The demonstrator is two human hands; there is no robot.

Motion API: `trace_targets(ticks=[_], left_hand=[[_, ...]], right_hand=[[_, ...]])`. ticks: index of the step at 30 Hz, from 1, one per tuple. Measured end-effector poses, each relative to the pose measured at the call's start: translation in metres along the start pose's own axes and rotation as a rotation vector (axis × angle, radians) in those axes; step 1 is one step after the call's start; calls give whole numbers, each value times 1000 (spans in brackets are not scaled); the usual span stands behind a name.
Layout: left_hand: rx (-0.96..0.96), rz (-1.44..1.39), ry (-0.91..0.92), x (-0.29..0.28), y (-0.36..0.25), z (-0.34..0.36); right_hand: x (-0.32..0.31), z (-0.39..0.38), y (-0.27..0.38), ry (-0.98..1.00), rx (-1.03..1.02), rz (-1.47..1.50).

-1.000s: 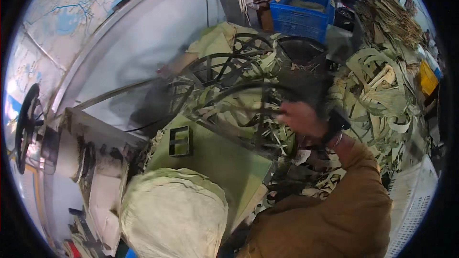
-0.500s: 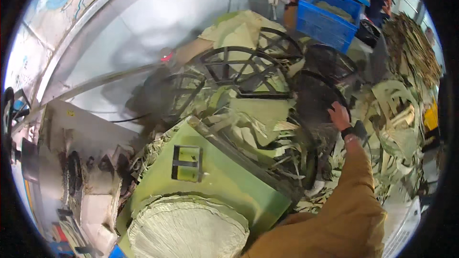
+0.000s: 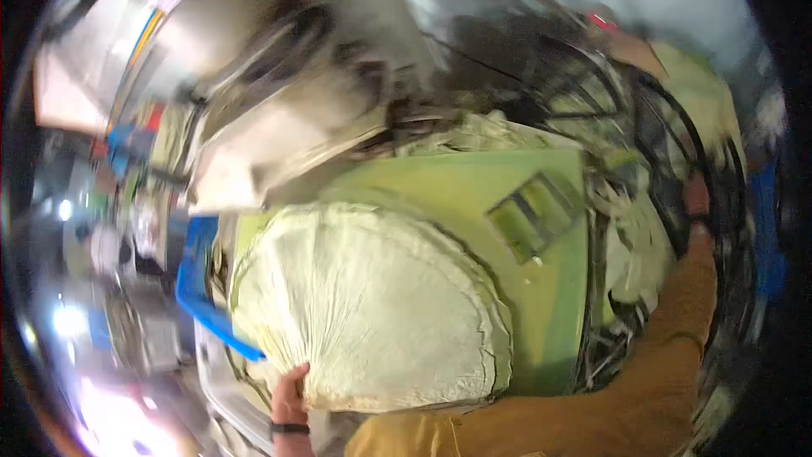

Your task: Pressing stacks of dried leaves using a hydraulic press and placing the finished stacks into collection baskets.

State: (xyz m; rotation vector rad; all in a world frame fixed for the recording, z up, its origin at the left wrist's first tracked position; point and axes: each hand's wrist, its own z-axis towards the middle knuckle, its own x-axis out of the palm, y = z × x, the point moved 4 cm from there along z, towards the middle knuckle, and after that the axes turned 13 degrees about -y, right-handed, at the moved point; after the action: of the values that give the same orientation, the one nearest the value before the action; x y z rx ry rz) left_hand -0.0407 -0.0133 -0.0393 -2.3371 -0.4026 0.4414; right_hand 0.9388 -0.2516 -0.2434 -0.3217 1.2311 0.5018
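A pale, pleated, fan-shaped stack of leaf-like sheets (image 3: 381, 313) lies on a slanted green board (image 3: 541, 313). At the stack's lower left corner, where the pleats run together, my left hand (image 3: 291, 395) pinches the edge with the thumb on top. My right arm reaches out to the right. My right hand (image 3: 696, 196) is beside a black curved frame (image 3: 677, 110) and is blurred, so its fingers cannot be made out. A small dark rectangular frame (image 3: 531, 214) is set in the board.
Behind the board stands a grey metal machine part (image 3: 279, 135) with a pale chute. A blue curved rim (image 3: 203, 296) runs along the board's left side. Loose green leaf scraps (image 3: 630, 245) lie to the right, near another black spoked frame (image 3: 584, 89).
My view has swung left, bringing the fan-shaped stack to the middle. My left hand has come into view, gripping the stack's corner. My right hand stays near the black frames.
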Motion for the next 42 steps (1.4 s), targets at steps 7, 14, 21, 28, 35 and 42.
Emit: trace_targets(ticks=[7,14,21,28,35,42], left_hand=[[-141,-161,118,20,-3,-14],[-57,-171,230,44,-12,-30],[-257,-256,436,39,-16,-21],[21,-302,594,36,-11,-11],[33,-285,578,26,3,24],[8,-308,607,28,-2,16]], right_hand=[[-39,9,-1,178,169,-9],[-121,-15,-13,59,152,331],[-324,-145,167,-250,-218,497],[-435,-279,405,81,-595,608],[-416,-331,574,368,-722,843],[-399,-339,616,296,-775,775]])
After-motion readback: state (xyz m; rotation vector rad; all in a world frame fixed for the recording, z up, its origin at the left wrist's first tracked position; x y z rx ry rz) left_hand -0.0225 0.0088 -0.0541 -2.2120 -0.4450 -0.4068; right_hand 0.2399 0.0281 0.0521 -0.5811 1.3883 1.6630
